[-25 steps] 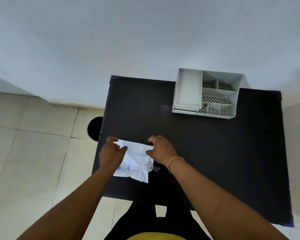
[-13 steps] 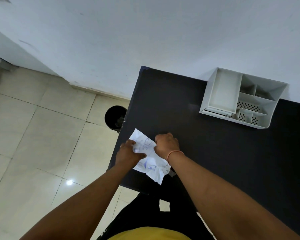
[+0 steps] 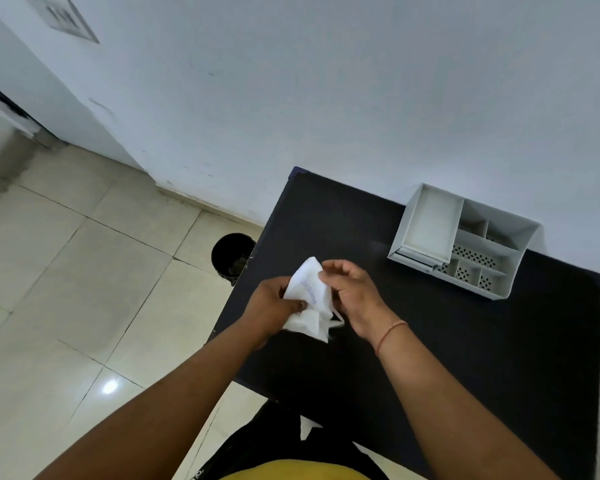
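Pale blue-white wall [image 3: 326, 81] fills the upper half of the view, seen from a head-worn camera looking down, with cream floor tiles [image 3: 66, 271] at the left and a black table [image 3: 465, 341] running from the centre to the right edge. Over the table's left part, a person holds a crumpled sheet of white paper [image 3: 309, 299] with faint blue writing on it, between both hands. The left hand [image 3: 272, 303] grips the paper's left side, fingers curled behind it and thumb pressed across its front. The right hand [image 3: 355, 292] has its fingers curled, and its thumb and fingertips pinch the paper's upper right edge. The paper's lower corner hangs down towards the table; whether it touches the surface cannot be told. A thin orange band [image 3: 390, 336] circles the right wrist. Well apart from the hands, at the table's far side against the wall, stands a white desk organiser [image 3: 426, 223] with several compartments, some with perforated bottoms. On the floor just beside the table's left edge stands a round black bin [image 3: 231, 254].
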Demonstrator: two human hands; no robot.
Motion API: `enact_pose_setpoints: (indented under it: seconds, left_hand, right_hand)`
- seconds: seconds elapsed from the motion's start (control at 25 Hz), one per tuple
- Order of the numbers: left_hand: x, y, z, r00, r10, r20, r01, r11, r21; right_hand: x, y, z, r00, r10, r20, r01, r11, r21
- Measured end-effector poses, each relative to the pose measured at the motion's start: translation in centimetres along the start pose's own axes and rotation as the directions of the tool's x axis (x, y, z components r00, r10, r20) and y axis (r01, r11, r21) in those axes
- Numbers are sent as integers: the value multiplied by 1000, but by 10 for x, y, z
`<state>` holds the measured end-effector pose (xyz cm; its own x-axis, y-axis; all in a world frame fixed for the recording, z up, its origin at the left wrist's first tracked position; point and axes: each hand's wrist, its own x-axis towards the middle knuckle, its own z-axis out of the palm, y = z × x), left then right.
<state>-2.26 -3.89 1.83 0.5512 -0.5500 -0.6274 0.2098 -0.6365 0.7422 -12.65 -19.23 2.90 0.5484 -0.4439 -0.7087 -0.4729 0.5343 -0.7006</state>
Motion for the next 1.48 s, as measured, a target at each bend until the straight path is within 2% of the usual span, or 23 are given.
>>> enact_pose_setpoints:
  seconds: [0.04,0.08,0.16,0.2,0.24,0.28,0.36,0.44,0.56,0.64,0.72,0.84,0.96,1.04,1.16,1.28,1.4,1.48]
  left_hand:
    - [-11,6,1,999,-48,-16,45,986,-160]
    - [-20,11,2,995,-102,10,99,929,-356]
    - [-42,17,1,987,-97,129,159,719,-676]
    - [-55,19,2,985,-45,169,159,627,-763]
    - [-68,21,5,985,-5,175,145,584,-799]
    - [-77,21,8,988,4,157,122,605,-787]
    - [-92,19,16,999,-24,25,34,703,-710]
    - [-107,22,18,988,-70,-139,-39,753,-657]
    - [-134,38,6,944,-79,-321,-138,788,-600]
    - [-152,49,-9,910,-30,-414,-187,862,-471]
    - [-165,52,-28,898,37,-438,-209,912,-352]
    - [-175,43,-66,921,147,-361,-279,895,-348]
    - [-175,24,-125,948,263,-179,-314,866,-390]
    - [-166,10,-166,946,301,-121,-323,907,-270]
    - [-145,-4,-225,925,258,-279,-304,943,-136]
    - [-115,-21,-294,862,239,-448,-309,947,-89]
    - [-89,-29,-355,853,204,-480,-301,944,-134]
    - [-76,-27,-382,882,185,-435,-293,936,-196]
  right_hand:
    - [-8,-3,-6,999,-22,-23,22,1000,12]
    - [-16,-6,-11,999,-12,-32,14,998,61]
    - [-33,-8,-21,997,83,-1,-82,983,166]
    - [-43,-9,-25,991,124,47,-132,969,211]
    - [-57,-12,-28,982,141,124,-169,952,256]
    - [-72,-16,-29,968,125,216,-185,941,285]
    - [-101,-24,-29,920,34,390,-157,944,289]
    - [-122,-36,-19,849,-75,522,-53,973,226]
    - [-137,-41,7,770,-173,615,172,983,62]
    - [-143,-42,36,785,-234,574,339,937,-81]
    - [-146,-43,65,841,-312,442,419,892,-168]
    - [-136,-45,104,892,-317,323,370,921,-119]
    - [-121,-51,150,927,-242,286,277,957,-89]
    - [-109,-55,187,941,-214,262,247,964,-97]
    - [-94,-58,247,949,-202,242,241,960,-145]
    - [-80,-60,312,932,-188,311,247,955,-163]
    - [-70,-66,361,917,-230,326,287,948,-138]
    - [-62,-71,385,939,-280,198,306,945,-114]
